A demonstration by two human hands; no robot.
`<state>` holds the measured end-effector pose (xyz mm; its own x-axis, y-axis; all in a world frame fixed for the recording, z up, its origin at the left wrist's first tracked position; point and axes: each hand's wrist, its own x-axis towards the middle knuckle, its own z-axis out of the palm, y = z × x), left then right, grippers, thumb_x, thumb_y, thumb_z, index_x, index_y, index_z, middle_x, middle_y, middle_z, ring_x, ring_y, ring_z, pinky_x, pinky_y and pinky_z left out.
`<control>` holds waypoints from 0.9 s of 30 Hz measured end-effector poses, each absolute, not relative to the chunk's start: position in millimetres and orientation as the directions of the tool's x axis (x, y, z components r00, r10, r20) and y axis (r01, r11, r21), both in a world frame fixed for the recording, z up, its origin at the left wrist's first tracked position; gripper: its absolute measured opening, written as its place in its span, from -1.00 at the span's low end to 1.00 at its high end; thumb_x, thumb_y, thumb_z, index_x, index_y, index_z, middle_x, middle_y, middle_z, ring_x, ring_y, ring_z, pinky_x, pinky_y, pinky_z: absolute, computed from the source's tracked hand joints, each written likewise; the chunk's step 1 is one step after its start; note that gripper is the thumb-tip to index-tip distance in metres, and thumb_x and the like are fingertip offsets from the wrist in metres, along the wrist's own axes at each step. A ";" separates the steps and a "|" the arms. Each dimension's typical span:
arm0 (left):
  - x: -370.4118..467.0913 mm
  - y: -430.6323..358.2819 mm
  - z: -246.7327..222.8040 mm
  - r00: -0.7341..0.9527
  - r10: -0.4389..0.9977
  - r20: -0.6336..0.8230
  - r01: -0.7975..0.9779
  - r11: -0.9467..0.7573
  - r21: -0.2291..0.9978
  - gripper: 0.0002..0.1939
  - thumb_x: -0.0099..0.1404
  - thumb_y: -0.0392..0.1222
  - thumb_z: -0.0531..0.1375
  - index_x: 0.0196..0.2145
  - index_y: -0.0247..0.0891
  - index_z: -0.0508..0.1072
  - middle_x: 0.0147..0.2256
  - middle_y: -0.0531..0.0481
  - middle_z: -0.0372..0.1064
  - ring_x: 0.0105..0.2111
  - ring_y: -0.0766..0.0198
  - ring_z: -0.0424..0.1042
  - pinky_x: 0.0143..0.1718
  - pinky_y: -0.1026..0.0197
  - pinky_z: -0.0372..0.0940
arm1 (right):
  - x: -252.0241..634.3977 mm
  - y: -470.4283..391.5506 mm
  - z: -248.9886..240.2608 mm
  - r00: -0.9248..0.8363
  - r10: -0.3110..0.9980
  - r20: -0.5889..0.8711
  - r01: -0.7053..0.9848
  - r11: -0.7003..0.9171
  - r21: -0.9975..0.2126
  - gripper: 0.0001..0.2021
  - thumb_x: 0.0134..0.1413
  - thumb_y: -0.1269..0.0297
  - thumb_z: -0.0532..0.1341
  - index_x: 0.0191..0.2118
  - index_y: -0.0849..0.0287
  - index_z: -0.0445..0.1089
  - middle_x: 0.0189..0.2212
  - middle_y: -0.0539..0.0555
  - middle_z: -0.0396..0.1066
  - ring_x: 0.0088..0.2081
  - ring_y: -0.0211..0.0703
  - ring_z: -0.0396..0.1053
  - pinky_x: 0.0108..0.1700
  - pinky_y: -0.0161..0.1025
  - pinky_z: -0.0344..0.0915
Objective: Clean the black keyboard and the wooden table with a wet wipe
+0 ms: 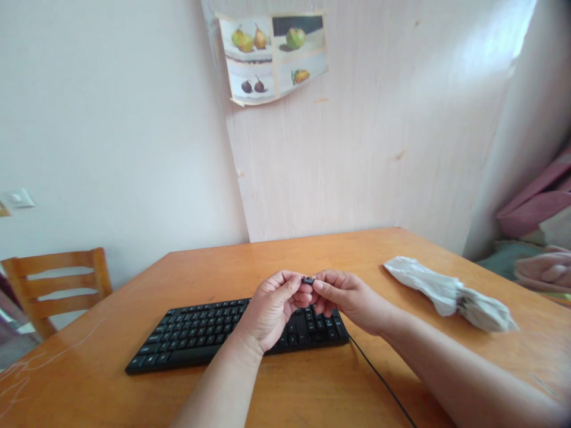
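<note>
Both hands meet above the far right part of a black keyboard (232, 336), fingertips drawn together around a small black piece (307, 279), probably a keycap, though it is too small to tell for sure. The left hand (272, 306) curls its fingers inward, thumb and forefinger closed on the near-left side of the piece. The right hand (345, 294) pinches it from the other side, its remaining fingers folded loosely beneath.

The piece looks light, rigid and smooth, the sort of thing that slips from a loose pinch, so it seems best gripped by its side edges with the fingertips, as both hands do now.

Directly under the hands lies the keyboard, flat on an orange wooden table (285, 249). A thin black cable (379, 377) runs from under the right wrist toward the near edge. Well to the right of the right hand lies a crumpled white cloth (446, 291). Far left stands a wooden chair (57, 282); beyond the hands, a fruit picture (272, 56) hangs on the wall.
</note>
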<state>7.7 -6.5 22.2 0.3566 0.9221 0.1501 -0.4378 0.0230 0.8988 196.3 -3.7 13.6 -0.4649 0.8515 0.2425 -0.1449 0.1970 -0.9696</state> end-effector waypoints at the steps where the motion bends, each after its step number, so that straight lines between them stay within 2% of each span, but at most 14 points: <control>1: 7.9 -6.2 21.9 0.361 0.922 0.139 -0.442 0.037 0.896 -0.83 0.30 -0.16 0.28 -0.32 -0.35 0.48 -0.39 -0.03 0.49 -0.43 0.39 0.44 -0.28 0.29 0.36 | 196.7 -2.9 12.5 -0.472 0.851 0.232 -0.160 0.176 -0.971 -0.66 0.22 -0.01 0.24 -0.29 0.23 0.41 -0.47 0.03 0.45 -0.46 -0.32 0.37 -0.42 -0.37 0.26; 7: 9.1 -6.0 20.6 0.369 0.924 0.104 -0.437 0.073 0.896 -0.78 0.31 -0.10 0.26 -0.32 -0.35 0.49 -0.39 -0.05 0.51 -0.42 0.37 0.46 -0.28 0.28 0.37 | 198.2 -0.4 8.4 -0.485 0.857 0.176 -0.197 0.089 -0.976 -0.67 0.22 0.01 0.25 -0.33 0.23 0.40 -0.51 0.02 0.45 -0.49 -0.34 0.35 -0.43 -0.38 0.23; 16: 10.5 -5.9 19.3 0.349 0.928 0.130 -0.409 0.026 0.912 -0.75 0.32 -0.07 0.25 -0.35 -0.36 0.49 -0.40 -0.05 0.48 -0.42 0.37 0.43 -0.26 0.26 0.34 | 197.2 0.7 8.6 -0.459 0.871 0.176 -0.146 0.122 -0.982 -0.64 0.19 -0.04 0.25 -0.32 0.23 0.40 -0.52 0.01 0.44 -0.50 -0.33 0.34 -0.42 -0.36 0.23; 22: 12.1 -7.9 20.3 0.303 0.945 0.124 -0.346 -0.012 0.938 -0.78 0.25 -0.10 0.32 -0.34 -0.33 0.47 -0.39 -0.02 0.47 -0.42 0.40 0.40 -0.27 0.28 0.32 | 194.3 -0.1 7.3 -0.431 0.885 0.175 -0.105 0.143 -0.984 -0.61 0.18 -0.07 0.23 -0.34 0.23 0.41 -0.53 0.02 0.44 -0.52 -0.32 0.35 -0.45 -0.35 0.25; 27: 14.0 -8.9 20.1 0.286 0.948 0.138 -0.278 -0.056 0.959 -0.75 0.21 -0.08 0.34 -0.32 -0.33 0.47 -0.43 0.00 0.45 -0.42 0.36 0.41 -0.27 0.27 0.31 | 193.1 -2.4 10.9 -0.416 0.897 0.146 -0.058 0.134 -0.989 -0.59 0.12 -0.10 0.27 -0.32 0.24 0.44 -0.45 0.05 0.49 -0.50 -0.33 0.37 -0.48 -0.37 0.25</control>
<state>14.0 -8.9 20.1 0.2857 0.9483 0.1382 -0.2781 -0.0559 0.9589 193.1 -2.4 10.9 -0.4164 0.8974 0.1459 -0.0577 0.1341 -0.9893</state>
